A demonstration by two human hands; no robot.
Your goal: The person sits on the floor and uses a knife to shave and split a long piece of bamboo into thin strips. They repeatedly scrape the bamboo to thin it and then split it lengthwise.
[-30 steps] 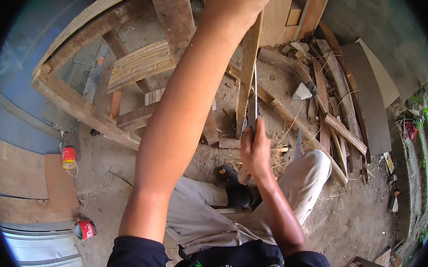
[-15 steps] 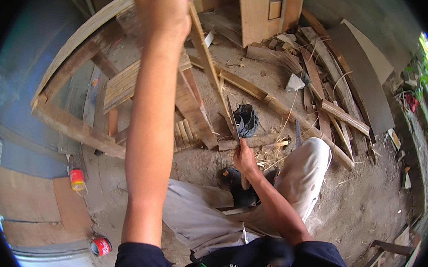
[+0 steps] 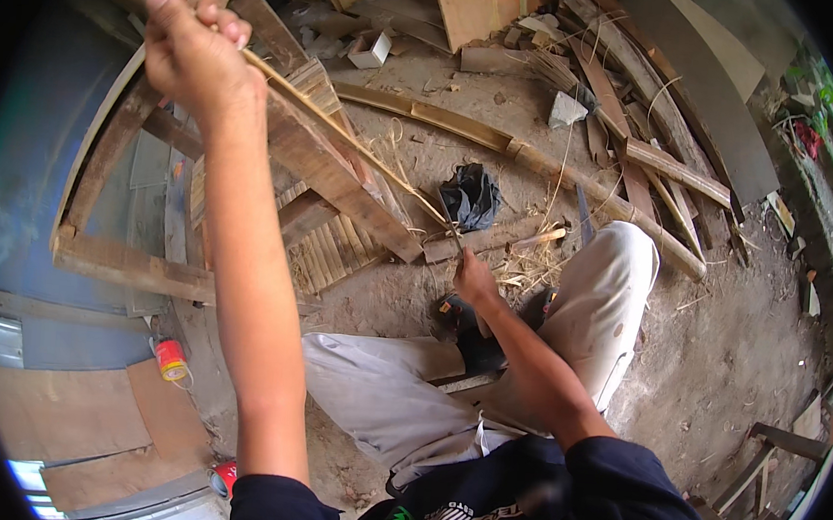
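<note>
High at the upper left, my left hand [image 3: 199, 56] is closed around a long thin bamboo strip [image 3: 339, 131]. The strip slopes down to the right, and its lower end meets a knife [image 3: 453, 232] in front of my knees. My right hand [image 3: 475, 280] grips that knife low down, with its narrow dark blade pointing up and away from me. How the edge meets the strip is too small to tell. Just beyond the blade lies a crumpled black plastic bag [image 3: 471, 196]. Pale shavings [image 3: 532, 270] are scattered beside my right hand.
A split bamboo pole [image 3: 575, 202] crosses the ground ahead. Wooden frames [image 3: 345, 183] stand at the left, and stacked planks [image 3: 628, 130] lie at the far right. A red-and-yellow can [image 3: 171, 360] sits at the left. A light wooden handle [image 3: 538, 239] rests near my right knee.
My left hand has swung left and lower in the view, tilting the strip flatter. My right hand stays in nearly the same place with the knife. The view has shifted a little.
</note>
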